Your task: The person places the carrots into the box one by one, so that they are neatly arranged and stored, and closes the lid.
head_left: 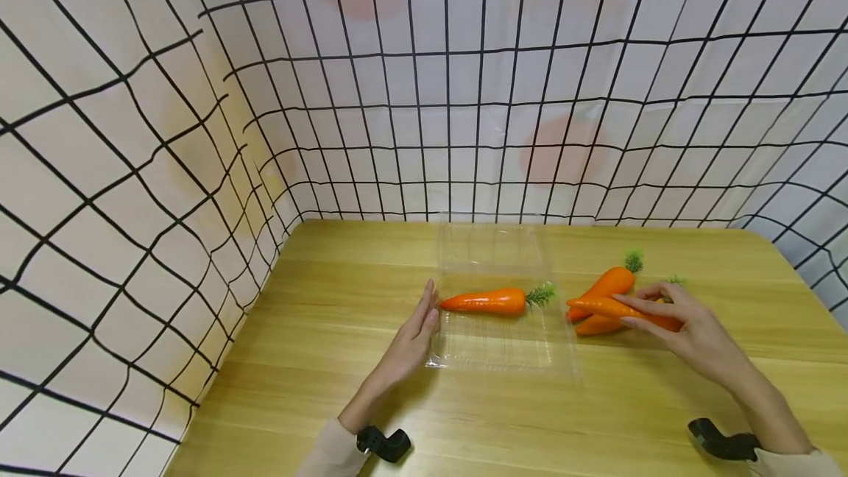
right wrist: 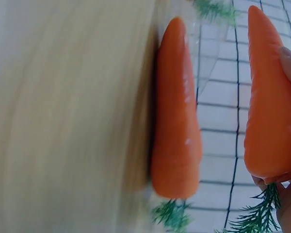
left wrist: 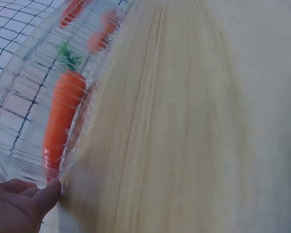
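Observation:
My right hand (head_left: pixel 695 326) pinches a carrot (right wrist: pixel 271 107) between thumb and fingers, its green top hanging below the palm in the right wrist view. Under and behind it, two more carrots lie on the table, one nearer (right wrist: pixel 177 116) and one farther back (head_left: pixel 606 284). In the middle stands a clear plastic clamshell box (head_left: pixel 497 352), its lid (head_left: pixel 490 245) folded back. One carrot (head_left: pixel 493 302) lies in the box, tip to the left and green top to the right. The left hand (head_left: pixel 409 341) rests against the box's left edge, its fingers fairly straight.
A wooden table (head_left: pixel 298 389) carries everything. Behind it and along the sides hangs a white cloth with a black grid (head_left: pixel 397 124). Black wrist cameras sit on the left wrist (head_left: pixel 384 444) and the right wrist (head_left: pixel 722 440).

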The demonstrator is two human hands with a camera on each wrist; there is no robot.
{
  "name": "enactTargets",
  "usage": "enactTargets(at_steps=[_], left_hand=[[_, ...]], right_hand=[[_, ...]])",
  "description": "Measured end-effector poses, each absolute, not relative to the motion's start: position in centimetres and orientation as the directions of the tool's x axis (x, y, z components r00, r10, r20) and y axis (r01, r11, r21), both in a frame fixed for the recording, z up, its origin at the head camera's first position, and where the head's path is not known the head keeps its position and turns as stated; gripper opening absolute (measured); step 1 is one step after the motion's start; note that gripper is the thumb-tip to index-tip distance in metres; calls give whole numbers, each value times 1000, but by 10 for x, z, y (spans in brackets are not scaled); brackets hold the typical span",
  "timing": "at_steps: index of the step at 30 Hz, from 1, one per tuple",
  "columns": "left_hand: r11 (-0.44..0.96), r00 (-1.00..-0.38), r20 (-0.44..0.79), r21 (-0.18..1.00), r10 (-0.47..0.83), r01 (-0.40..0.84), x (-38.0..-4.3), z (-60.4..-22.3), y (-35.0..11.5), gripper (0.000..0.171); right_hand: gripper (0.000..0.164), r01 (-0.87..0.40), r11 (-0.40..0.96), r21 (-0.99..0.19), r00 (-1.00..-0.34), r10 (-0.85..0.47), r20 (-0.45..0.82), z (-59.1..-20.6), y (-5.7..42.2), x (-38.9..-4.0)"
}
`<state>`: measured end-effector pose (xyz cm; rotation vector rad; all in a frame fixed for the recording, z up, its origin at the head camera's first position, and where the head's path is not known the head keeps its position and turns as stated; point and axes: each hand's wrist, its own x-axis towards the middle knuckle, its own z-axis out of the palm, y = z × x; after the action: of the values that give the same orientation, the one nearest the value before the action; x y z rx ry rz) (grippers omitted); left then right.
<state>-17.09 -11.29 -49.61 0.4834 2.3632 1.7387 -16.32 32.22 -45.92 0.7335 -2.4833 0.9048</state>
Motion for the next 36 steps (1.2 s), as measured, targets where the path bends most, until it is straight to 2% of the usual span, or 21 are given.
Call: enactTargets(at_steps=[7,14,19,26,36], left_hand=[[263,-931,68,950,358,170,-172,-497,-113,59],[263,-932,72,949,355,173,-172,-498,-113,59],[255,-931,68,952,359,168,-172,-498,-112,59],[252,-931,67,954,360,166,-172,-498,-112,59],[260,-934,68,951,352,168,-170,-497,-112,59]], right_hand=[[40,-591,641,-490,-797,-367,480,-448,298,-167],[43,-642,612,-461,-762,-446,469,-444,274,-174],[38,-635,624,-456,-771,-477,422,-442,254,-177],[36,-676,622,-395,-734,-522,434,-446,228,-180],[34,-677,631,-379,-733,-530,427,-454,199,-186]])
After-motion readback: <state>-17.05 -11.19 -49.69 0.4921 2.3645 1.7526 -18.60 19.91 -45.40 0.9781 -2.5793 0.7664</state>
